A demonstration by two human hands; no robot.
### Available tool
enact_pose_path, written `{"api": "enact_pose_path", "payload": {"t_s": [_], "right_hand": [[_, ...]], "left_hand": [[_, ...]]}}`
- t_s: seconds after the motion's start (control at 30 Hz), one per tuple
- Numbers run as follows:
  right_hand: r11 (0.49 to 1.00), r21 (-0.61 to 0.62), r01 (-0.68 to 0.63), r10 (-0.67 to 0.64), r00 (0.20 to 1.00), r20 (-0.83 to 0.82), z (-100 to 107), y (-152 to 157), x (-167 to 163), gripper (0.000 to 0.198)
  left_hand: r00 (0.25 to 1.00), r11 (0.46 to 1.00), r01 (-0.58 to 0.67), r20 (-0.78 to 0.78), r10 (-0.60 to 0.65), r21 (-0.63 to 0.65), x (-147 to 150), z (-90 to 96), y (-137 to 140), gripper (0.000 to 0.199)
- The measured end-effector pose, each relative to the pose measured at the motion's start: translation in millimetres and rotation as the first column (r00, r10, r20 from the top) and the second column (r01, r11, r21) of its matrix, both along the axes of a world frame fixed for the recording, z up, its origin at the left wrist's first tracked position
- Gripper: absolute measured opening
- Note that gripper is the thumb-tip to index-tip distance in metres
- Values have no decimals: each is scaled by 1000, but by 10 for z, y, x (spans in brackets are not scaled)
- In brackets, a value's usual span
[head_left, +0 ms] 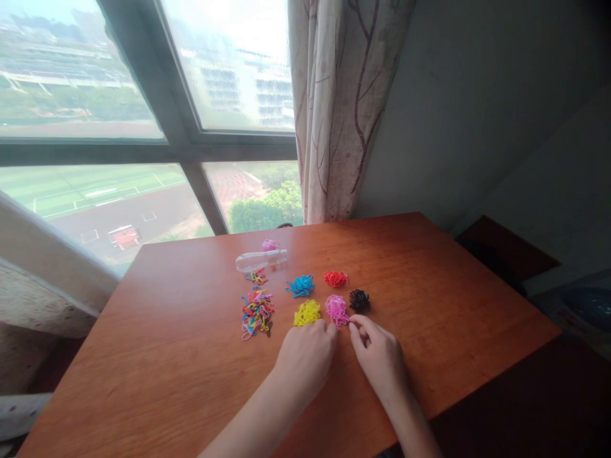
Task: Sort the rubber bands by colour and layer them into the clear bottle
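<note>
The pink pile of loops (337,308) lay on the wooden table (167,356) between the two hands and just ahead of them: at one o'clock from the left hand (308,350), at about half past ten from the right hand (379,350). Both sets of fingers came in at its near edge — neither hand was clearly the nearer. The heap was roughly round, with no firm long axis, though a few strands strayed at five o'clock towards the right fingertips.

The right thumb and forefinger were drawn close together there; whether a loop was caught between them could not be told. The left fingers curled downwards, their tips hidden, so that grip could not be told either.

From the pink pile, the yellow pile (307,312) sat at nine o'clock, just past the left knuckles, with the mixed-colour pile (256,312) farther out the same way. The blue pile (300,285) lay at ten, the red pile (337,278) at twelve, and the black pile (359,300) at two — close ahead of the right forefinger.
</note>
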State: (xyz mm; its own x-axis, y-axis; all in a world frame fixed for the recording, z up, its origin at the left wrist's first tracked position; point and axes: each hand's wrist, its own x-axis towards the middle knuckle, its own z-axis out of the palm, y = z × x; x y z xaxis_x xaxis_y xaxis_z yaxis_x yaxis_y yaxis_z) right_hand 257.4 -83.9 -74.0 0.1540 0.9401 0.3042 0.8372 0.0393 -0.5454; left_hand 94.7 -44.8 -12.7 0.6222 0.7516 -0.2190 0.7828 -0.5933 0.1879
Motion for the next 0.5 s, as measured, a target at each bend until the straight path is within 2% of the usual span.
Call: {"api": "enact_pose_path", "payload": {"t_s": [0.3, 0.4, 0.5], "right_hand": [[999, -8, 33, -33, 999, -29, -19, -27, -3, 24], [1000, 8, 23, -23, 999, -34, -32, -22, 1, 24], [1000, 21, 6, -5, 999, -47, -29, -23, -15, 24]], "left_hand": [[1000, 1000, -20, -11, 20, -1, -20, 48, 20, 27], [999, 999, -39, -3, 39, 20, -175, 85, 29, 24], [994, 991, -112, 22, 111, 67, -455, 93, 65, 23]]}}
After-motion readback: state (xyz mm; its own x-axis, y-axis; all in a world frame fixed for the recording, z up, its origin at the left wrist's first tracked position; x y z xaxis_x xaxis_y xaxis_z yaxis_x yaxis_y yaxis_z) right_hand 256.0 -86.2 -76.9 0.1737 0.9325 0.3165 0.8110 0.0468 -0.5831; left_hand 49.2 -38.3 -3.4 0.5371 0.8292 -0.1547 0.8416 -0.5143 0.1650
